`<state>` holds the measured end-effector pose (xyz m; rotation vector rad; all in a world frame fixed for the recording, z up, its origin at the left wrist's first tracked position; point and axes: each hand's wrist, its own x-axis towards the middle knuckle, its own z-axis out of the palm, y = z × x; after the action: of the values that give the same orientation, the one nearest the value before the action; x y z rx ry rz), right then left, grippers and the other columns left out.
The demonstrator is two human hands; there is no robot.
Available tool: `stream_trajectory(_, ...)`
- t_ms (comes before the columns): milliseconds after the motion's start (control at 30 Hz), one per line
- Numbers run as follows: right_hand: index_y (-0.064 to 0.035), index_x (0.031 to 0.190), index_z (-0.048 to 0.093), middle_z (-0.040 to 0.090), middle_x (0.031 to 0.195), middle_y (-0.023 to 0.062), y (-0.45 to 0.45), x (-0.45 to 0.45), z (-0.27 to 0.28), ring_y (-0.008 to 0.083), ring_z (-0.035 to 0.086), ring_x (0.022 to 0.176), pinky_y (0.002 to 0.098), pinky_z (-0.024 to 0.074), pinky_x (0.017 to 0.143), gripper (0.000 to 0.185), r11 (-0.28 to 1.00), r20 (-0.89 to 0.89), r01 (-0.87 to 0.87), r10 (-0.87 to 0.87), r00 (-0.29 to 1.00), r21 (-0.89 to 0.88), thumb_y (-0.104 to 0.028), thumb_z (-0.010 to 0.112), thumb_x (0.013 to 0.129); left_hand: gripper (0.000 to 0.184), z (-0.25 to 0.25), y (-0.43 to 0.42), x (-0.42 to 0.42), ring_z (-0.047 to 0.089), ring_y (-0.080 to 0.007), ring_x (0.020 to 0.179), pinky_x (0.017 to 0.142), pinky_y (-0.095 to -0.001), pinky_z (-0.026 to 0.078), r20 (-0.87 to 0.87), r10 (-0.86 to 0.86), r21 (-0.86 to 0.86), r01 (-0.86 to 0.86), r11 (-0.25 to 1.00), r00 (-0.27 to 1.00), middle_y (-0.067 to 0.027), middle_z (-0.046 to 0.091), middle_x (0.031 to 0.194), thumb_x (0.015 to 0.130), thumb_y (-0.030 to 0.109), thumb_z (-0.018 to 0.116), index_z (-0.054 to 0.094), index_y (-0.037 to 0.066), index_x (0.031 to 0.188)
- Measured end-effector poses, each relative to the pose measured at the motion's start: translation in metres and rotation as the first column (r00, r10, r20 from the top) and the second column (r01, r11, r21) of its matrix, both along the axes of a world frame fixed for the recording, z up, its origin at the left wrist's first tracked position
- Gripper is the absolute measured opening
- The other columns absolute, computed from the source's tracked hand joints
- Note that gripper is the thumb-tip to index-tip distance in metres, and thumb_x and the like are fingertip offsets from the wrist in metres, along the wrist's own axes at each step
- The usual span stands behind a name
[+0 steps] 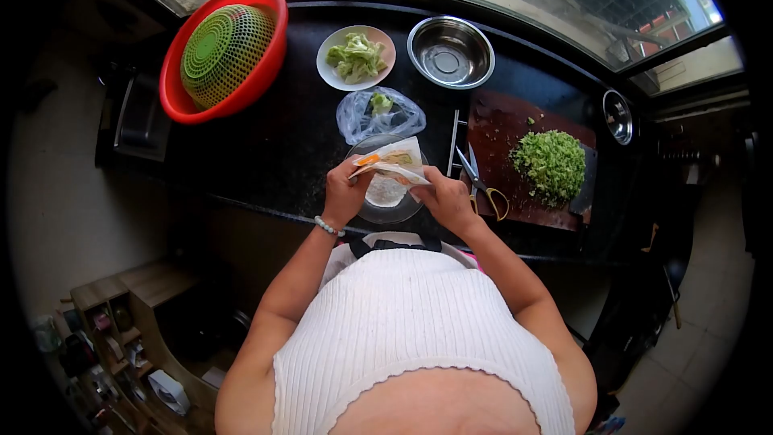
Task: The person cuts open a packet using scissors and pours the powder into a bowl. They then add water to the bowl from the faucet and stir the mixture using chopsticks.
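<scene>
My left hand (345, 192) and my right hand (447, 200) are closed on opposite sides of a white packet (407, 151) with orange print. Its top gapes, and something yellowish-brown shows at the opening. Directly under the packet is a clear glass bowl (409, 211) on the counter near its front edge. White powder (385, 192) lies in the bowl, partly covered by the packet. Just beyond the bowl, a clear plastic bag (348, 119) has a piece of pale green leaf (381, 103) on it. Scissors (481, 181) with yellow handles rest right of my right hand.
Chopped greens (550, 165) and a cleaver (586, 185) lie on a brown cutting board (503, 117). At the back stand a steel bowl (451, 52), a plate (324, 64) of leaves and a red basin (270, 52) holding a green colander (225, 52). A smaller steel bowl (617, 117) is far right.
</scene>
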<state>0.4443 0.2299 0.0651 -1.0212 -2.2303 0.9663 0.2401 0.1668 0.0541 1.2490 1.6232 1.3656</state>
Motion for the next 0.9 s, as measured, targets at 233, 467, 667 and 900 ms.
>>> stream_trajectory(233, -0.0058, 0.088, 0.062, 0.062, 0.071, 0.0136, 0.005, 0.006, -0.002, 0.0293, 0.063, 0.064, 0.0366, 0.0482, 0.056, 0.008, 0.989, -0.124, 0.065, -0.048, 0.991, 0.135, -0.005, 0.059, 0.080, 0.020, -0.010, 0.000, -0.003, 0.060, -0.0110, 0.077, 0.067, -0.0241, 0.048, 0.063, -0.023, 0.135, 0.014, 0.991, 0.998, -0.0065, 0.064, 0.094, 0.077, -0.001, 0.065, 0.064, 0.001, 0.097)
stream_trajectory(467, -0.0070, 0.080, 0.059, 0.060, 0.068, 0.0124, 0.008, 0.011, -0.013, 0.0285, 0.062, 0.061, 0.0371, 0.0472, 0.053, 0.003, 0.969, -0.016, 0.029, -0.026, 1.000, 0.244, -0.007, 0.061, 0.078, 0.030, -0.009, -0.009, -0.010, 0.059, -0.0115, 0.076, 0.067, -0.0231, 0.047, 0.077, 0.011, 0.000, -0.011, 1.000, 0.997, -0.0060, 0.063, 0.098, 0.077, -0.007, 0.057, 0.062, 0.003, 0.104)
stream_trajectory(667, -0.0046, 0.085, 0.061, 0.063, 0.073, 0.0124, 0.008, 0.014, -0.005, 0.0287, 0.063, 0.066, 0.0362, 0.0500, 0.057, 0.012, 0.938, -0.087, 0.033, -0.003, 0.996, 0.345, -0.002, 0.060, 0.074, 0.037, 0.001, -0.008, -0.003, 0.058, -0.0107, 0.074, 0.066, -0.0233, 0.047, 0.026, -0.022, -0.030, 0.023, 0.999, 0.999, -0.0055, 0.062, 0.097, 0.075, -0.007, 0.057, 0.060, 0.004, 0.110)
stream_trajectory(900, -0.0044, 0.085, 0.061, 0.063, 0.074, 0.0113, 0.015, 0.020, -0.005, 0.0280, 0.064, 0.066, 0.0365, 0.0503, 0.058, 0.012, 0.925, -0.018, -0.038, 0.048, 0.999, 0.378, -0.001, 0.060, 0.073, 0.036, -0.005, -0.009, -0.003, 0.059, -0.0117, 0.073, 0.066, -0.0236, 0.047, 0.044, 0.017, -0.011, -0.017, 1.000, 0.999, -0.0061, 0.063, 0.096, 0.075, -0.007, 0.056, 0.061, 0.004, 0.109)
